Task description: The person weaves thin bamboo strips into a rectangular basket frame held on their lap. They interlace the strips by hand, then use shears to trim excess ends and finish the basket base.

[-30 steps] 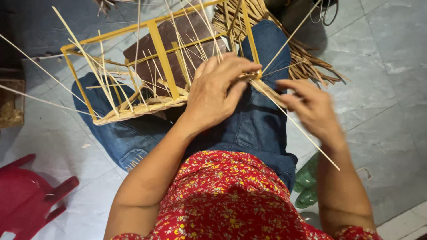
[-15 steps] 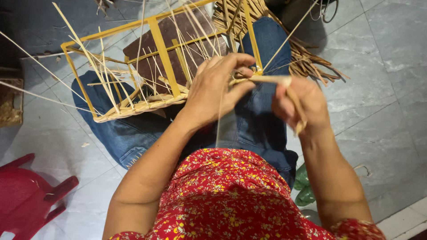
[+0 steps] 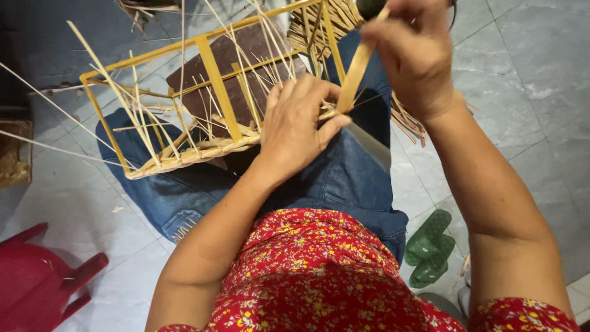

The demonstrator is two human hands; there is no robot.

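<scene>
A yellow rectangular frame (image 3: 212, 74) rests across my lap on blue jeans. Its near side carries a band of woven pale strips (image 3: 196, 150), and several thin loose strips stick up from it. My left hand (image 3: 301, 123) presses on the near right corner of the frame and pinches the weave there. My right hand (image 3: 412, 55) is raised above and beyond it, closed on a flat bamboo strip (image 3: 353, 71). That strip runs down to the corner under my left thumb.
A red plastic stool (image 3: 37, 289) stands at the lower left. A green sandal (image 3: 430, 246) lies on the grey tiled floor by my right leg. A pile of woven straw work (image 3: 344, 24) lies beyond the frame, and a woven basket edge (image 3: 12, 154) shows at the far left.
My right hand has risen from beside my left hand to high above it, drawing the flat strip up and taut. My left hand has stayed at the frame's corner.
</scene>
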